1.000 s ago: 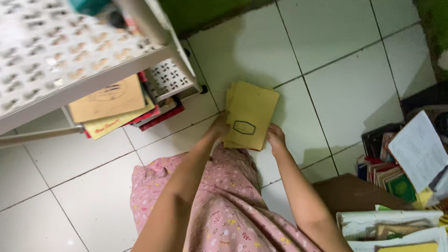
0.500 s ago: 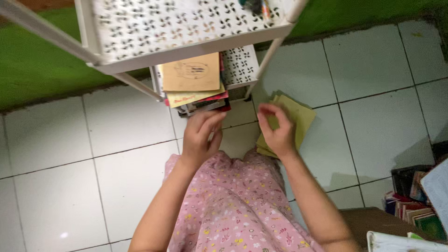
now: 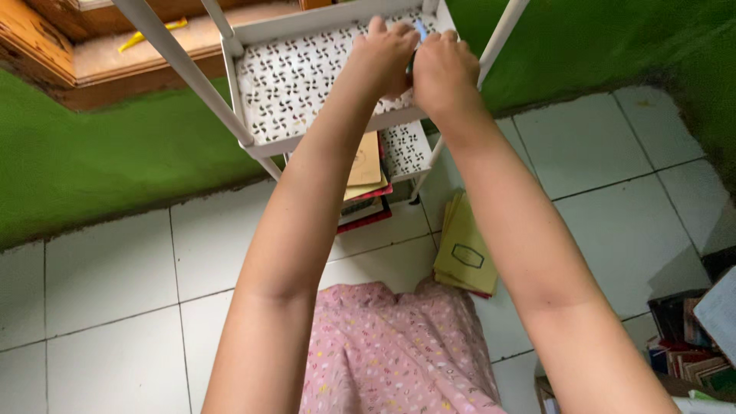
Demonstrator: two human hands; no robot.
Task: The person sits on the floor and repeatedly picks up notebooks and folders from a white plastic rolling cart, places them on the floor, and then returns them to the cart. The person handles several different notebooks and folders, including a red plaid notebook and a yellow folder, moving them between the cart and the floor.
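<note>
Both arms are stretched up to the top tier of a white perforated rack (image 3: 307, 84); the left hand (image 3: 381, 55) and right hand (image 3: 443, 69) sit side by side on that shelf, knuckles up, fingers curled inward and close together around something small and bluish (image 3: 419, 31) that barely peeks out between them; whether they're actually pinching it or just cupping it, I can't tell, it's mostly hidden. That little thing sits near the shelf's back right corner; from what shows, I'd guess it's light and hard, easy to take by the sides with fingertips, though the holes in the shelf could snag small parts.

Lower tier of the rack holds a stack of books (image 3: 366, 184), tan and yellow covers on top, red ones underneath; on the white tiled floor (image 3: 115, 268) just right of the rack lies a pile of yellow-brown folders (image 3: 464, 249), untouched; pink floral fabric (image 3: 391, 353) covers the person's lap; more books (image 3: 686, 345) sit at the right edge; the wall (image 3: 92, 161) behind is green.
</note>
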